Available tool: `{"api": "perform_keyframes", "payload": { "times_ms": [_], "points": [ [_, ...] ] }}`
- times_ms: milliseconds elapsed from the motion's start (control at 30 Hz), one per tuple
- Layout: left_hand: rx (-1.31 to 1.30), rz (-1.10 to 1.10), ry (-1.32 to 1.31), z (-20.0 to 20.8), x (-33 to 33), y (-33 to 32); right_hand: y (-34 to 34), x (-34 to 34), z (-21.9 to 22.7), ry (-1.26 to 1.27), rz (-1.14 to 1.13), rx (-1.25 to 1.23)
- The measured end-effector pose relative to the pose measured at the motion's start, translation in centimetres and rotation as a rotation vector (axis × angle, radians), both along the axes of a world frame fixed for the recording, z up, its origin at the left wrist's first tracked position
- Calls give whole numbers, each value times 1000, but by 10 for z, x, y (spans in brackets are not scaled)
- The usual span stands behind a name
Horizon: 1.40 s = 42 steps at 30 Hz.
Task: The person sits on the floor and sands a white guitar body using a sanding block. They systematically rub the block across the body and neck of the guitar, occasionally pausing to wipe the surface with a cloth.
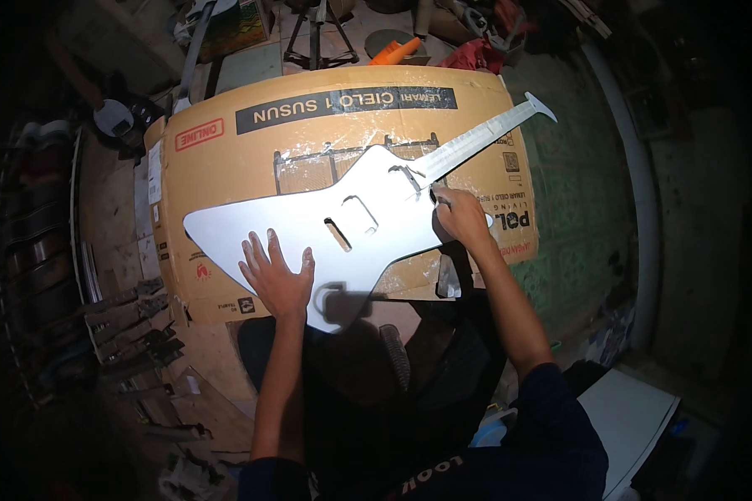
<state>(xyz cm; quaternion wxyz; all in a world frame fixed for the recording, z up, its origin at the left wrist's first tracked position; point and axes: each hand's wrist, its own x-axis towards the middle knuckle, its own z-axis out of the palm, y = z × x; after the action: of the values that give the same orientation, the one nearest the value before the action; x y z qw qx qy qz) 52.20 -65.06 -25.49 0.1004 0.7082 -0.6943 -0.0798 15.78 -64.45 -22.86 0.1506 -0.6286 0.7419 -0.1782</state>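
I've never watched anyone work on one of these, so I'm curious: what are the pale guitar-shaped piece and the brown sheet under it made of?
The guitar body looks like wood or board under a matte pale grey-white coat: flat, even colour, with cut-out slots. The coat hides what lies beneath, so that part is a guess. The sheet is plainly corrugated cardboard: tan, printed, creased, dusted with white residue. The left hand lies flat on the body; the right hand presses near the neck.

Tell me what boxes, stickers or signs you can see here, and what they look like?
Flattened cardboard box: brown, spread under the white guitar-shaped board that both hands press on.
Black strip label: long rectangle with pale print, along the cardboard's far edge.
Red-outlined label: small rounded rectangle, far left corner.
White sticker: narrow paper slip on the left edge.
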Motion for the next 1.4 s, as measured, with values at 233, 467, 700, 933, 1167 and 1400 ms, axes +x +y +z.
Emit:
{"api": "perform_keyframes", "payload": {
  "times_ms": [233, 467, 700, 933, 1167, 1400],
  "points": [
    [10, 4, -24, 1, 1, 2, 7, 18, 30, -23, -20, 129],
    [14, 8, -33, 3, 1, 2, 19, 28, 40, 154, 56, 428],
    [3, 8, -17, 0, -2, 1, 57, -24, 29, 186, -273, 324],
    [27, 6, -39, 1, -4, 0, 46, 40, 43, 19, -118, 522],
    [4, 4, -53, -1, 0, 1, 80, -29, 20, 3, -450, -41],
    [15, 3, -62, 0, -4, 0, 68, -5, 2, 202, -278, -300]
  ]
}}
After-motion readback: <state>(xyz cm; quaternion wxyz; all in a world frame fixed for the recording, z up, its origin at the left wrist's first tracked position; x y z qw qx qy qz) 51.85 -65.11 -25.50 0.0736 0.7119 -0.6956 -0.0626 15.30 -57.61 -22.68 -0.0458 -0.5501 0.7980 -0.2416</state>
